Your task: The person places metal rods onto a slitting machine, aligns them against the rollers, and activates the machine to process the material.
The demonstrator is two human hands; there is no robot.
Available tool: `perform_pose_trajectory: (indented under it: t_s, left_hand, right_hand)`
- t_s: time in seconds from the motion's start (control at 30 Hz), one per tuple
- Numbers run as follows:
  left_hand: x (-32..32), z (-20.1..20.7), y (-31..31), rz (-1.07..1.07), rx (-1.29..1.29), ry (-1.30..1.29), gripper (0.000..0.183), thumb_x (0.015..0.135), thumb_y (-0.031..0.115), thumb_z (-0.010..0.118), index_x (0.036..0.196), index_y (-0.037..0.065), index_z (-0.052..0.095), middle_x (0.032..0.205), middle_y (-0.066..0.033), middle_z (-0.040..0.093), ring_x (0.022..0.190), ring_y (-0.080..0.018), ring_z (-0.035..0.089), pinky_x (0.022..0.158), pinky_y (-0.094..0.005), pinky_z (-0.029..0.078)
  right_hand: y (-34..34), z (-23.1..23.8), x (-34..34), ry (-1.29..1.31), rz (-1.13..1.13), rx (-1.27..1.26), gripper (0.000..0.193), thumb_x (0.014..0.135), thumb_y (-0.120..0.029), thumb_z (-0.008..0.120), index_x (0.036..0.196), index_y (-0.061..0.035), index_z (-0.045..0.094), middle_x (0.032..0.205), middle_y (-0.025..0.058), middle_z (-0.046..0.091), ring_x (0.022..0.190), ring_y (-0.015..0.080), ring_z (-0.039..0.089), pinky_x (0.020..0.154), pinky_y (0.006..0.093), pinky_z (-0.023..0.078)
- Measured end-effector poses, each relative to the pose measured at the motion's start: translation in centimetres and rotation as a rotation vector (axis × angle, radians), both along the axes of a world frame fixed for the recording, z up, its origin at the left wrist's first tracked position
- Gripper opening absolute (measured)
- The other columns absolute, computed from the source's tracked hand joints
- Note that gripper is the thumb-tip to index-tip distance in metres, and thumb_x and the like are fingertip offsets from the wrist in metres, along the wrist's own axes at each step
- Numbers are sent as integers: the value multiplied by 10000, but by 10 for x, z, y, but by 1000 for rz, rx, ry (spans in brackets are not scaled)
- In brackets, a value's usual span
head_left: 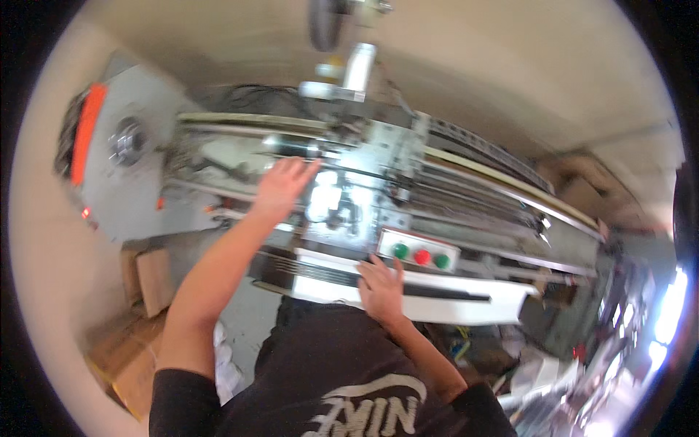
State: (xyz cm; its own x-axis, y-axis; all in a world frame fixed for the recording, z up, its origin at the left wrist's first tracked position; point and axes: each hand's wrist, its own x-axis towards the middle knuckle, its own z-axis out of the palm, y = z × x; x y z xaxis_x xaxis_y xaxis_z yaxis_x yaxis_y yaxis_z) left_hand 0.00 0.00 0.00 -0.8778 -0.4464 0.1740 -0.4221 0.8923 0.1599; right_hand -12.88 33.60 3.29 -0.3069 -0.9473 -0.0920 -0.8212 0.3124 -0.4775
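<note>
My left hand point(282, 188) reaches over the left edge of a metal carriage point(368, 149) on a long rail machine. Its fingers look stretched out beside a dark cylindrical part point(291, 146); blur hides whether the fingertips touch anything. Closer to my body, my right hand point(381, 290) has its fingers apart, by the lower left corner of a button box point(388, 244). That box carries green point(400, 251), red point(422, 257) and green point(441, 261) buttons. Under the right hand runs a white panel point(437, 307) with a dark slot; I cannot tell whether the hand touches it.
A grey end housing point(138, 175) with an orange strip point(89, 135) stands at the left. Long rails point(510, 188) extend to the right. Above the carriage rises a metal column point(359, 69). Cardboard boxes point(135, 349) sit low at the left, clutter point(546, 375) at the lower right.
</note>
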Motion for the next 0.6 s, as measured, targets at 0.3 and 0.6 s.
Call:
perform_pose_trajectory:
  t_s: [0.3,0.6]
  left_hand:
    - [-13,24,10,-47,-200,153,517,919,104,593,1435,132,614,1105,-52,621,1103,-239,615,1071,-417,444]
    - [-18,58,34,12,-183,169,538,903,127,605,1441,138,605,1129,-64,643,1148,-252,625,1077,-409,471]
  right_hand:
    - [13,-2,3,-37,44,-176,320,882,8,693,1181,-99,735,1194,106,764,1267,327,668,1164,593,367]
    - [9,10,46,-165,123,-240,266,878,-16,697,1127,-93,752,1186,96,772,1199,290,705,1119,513,437]
